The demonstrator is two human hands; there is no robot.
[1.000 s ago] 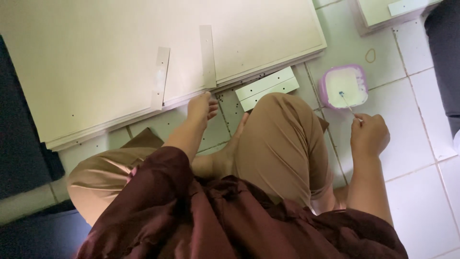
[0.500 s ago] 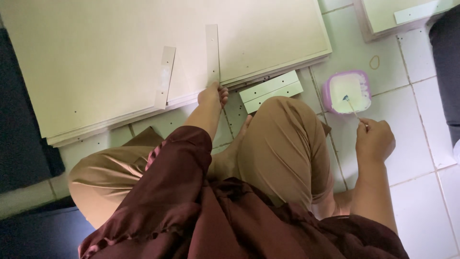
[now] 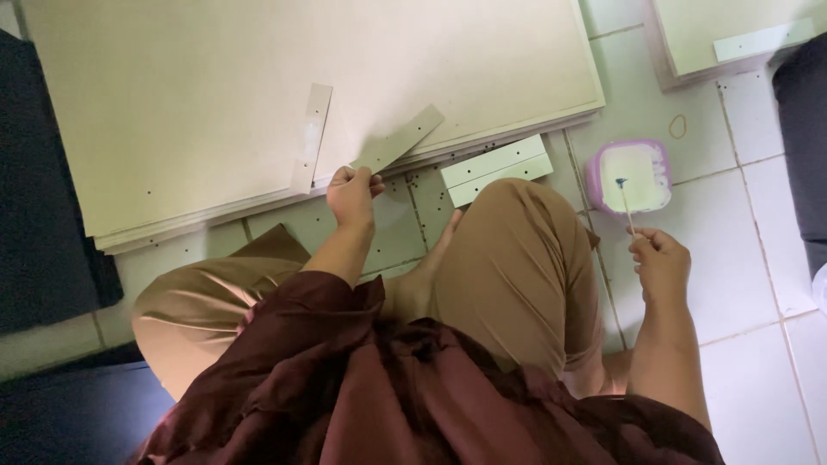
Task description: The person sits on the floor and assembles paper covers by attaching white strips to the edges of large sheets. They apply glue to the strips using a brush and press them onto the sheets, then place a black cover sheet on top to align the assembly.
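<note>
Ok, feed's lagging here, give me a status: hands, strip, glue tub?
Left hand gripping thin strip, angled over the board. Right hand holding stick, tip in purple-rimmed tub. Second strip lies flat nearby.

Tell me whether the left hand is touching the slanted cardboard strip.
Touching. The head view shows the left hand pinching the lower end of the slanted cardboard strip, fingers curled over its edge, with no gap between them.
</note>
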